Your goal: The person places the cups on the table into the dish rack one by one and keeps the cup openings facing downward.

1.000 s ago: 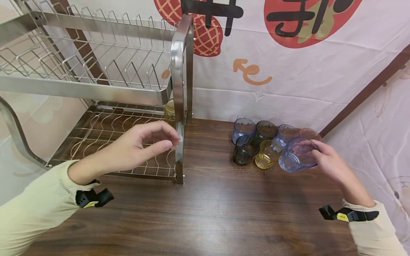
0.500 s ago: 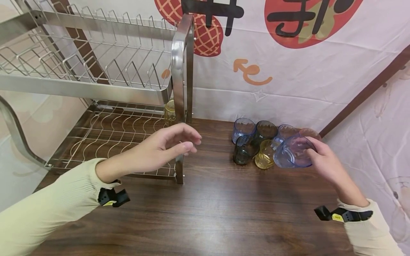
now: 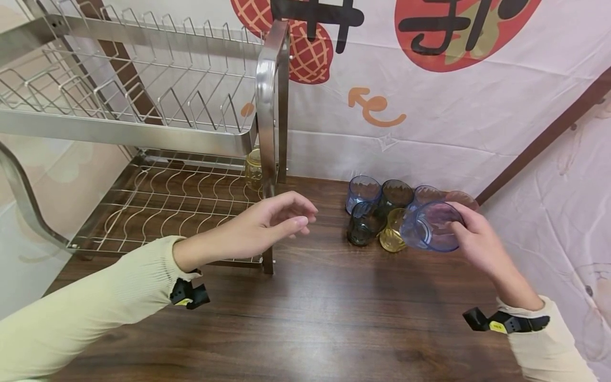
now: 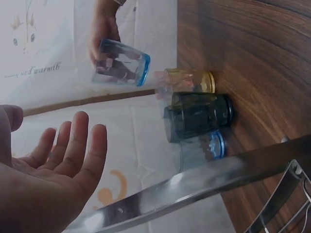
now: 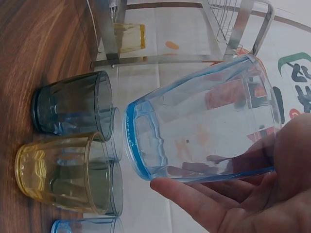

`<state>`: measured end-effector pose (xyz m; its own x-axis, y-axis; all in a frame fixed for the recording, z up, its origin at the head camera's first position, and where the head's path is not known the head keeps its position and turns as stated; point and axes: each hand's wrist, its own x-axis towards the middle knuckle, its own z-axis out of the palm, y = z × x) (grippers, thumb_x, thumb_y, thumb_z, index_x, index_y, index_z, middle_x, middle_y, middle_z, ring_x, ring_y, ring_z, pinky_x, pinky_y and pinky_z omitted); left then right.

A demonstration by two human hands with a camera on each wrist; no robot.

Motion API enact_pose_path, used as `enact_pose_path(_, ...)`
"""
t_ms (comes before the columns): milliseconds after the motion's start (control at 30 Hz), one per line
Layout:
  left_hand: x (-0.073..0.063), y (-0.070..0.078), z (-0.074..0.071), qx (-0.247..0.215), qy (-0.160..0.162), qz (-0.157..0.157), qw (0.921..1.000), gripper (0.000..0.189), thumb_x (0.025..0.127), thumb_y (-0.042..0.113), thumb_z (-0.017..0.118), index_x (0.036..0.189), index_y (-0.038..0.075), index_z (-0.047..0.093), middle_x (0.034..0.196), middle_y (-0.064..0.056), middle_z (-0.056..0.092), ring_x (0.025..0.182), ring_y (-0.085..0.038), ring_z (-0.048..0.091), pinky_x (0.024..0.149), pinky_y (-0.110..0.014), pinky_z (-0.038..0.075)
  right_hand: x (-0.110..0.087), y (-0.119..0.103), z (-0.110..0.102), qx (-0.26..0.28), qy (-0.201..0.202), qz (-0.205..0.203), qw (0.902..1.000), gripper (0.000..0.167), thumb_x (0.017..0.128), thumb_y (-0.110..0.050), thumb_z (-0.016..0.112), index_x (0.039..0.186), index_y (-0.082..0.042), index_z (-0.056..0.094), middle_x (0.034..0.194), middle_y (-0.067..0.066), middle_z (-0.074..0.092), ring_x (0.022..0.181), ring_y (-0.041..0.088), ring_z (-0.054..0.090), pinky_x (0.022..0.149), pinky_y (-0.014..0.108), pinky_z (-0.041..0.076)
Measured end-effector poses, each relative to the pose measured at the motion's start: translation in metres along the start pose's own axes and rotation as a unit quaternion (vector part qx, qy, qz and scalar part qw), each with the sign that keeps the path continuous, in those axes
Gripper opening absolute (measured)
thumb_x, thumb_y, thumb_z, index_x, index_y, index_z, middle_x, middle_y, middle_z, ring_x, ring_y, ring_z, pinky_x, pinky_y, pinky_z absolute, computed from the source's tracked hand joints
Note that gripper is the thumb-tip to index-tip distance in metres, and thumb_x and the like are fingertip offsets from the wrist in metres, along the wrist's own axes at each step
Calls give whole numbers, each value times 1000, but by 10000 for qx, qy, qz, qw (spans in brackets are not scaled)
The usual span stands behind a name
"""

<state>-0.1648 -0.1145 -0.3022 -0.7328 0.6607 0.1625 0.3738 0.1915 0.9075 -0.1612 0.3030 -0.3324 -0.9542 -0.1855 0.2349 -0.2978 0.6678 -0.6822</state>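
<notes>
A clear blue drinking glass [image 3: 431, 227] is held by my right hand [image 3: 479, 241], thumb and fingers about its side near the rim. In the right wrist view this glass [image 5: 204, 126] hangs above the table, its blue base toward the other glasses. My left hand [image 3: 267, 223] is held in the air in front of the rack's right post, fingers loosely bent with nothing in them. Near the right hand stand a yellow glass [image 3: 392, 236], a small dark glass [image 3: 364, 225], a larger dark glass [image 3: 397, 193], a blue glass [image 3: 363, 192] and a pinkish glass [image 3: 464, 199].
A two-tier metal dish rack [image 3: 265, 106] occupies the left side, with wire slots above and a wavy wire shelf [image 3: 167, 207] below. One yellow glass [image 3: 254, 171] stands on that shelf at the back right. A printed cloth [image 3: 444, 132] hangs behind the wooden table [image 3: 315, 323].
My left hand has moved right from over the rack's lower shelf to just past its right post. My right hand has shifted slightly left with the blue glass, which now tilts more.
</notes>
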Motion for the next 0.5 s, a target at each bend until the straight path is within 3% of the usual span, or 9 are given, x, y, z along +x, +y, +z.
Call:
enact_pose_path(100, 3, -1, 4, -75, -11, -94, 9999, 24, 106, 11, 53, 129, 3, 57, 123, -10, 64, 104, -27, 68, 88, -35, 58, 0, -3, 2, 26, -21, -44, 10000, 33, 98, 7, 45, 125, 7, 63, 110, 21, 67, 92, -4, 57, 81, 7, 41)
enact_pose_path(300, 7, -4, 9, -104, -88, -266, 9996, 25, 107, 12, 51, 130, 3, 56, 128, -11, 62, 107, -24, 67, 89, -34, 57, -1, -9, 6, -14, 44, -142, 9999, 33, 97, 6, 48, 125, 4, 64, 110, 21, 69, 93, -4, 58, 81, 7, 41)
enact_pose_path(500, 10, -8, 13, -157, -77, -250, 9995, 25, 107, 10, 52, 130, 2, 55, 128, -12, 61, 110, -23, 66, 93, -34, 56, -2, -15, 8, -14, 168, -286, 9994, 32, 97, 5, 49, 124, 1, 66, 111, 18, 69, 93, -1, 60, 82, 8, 42)
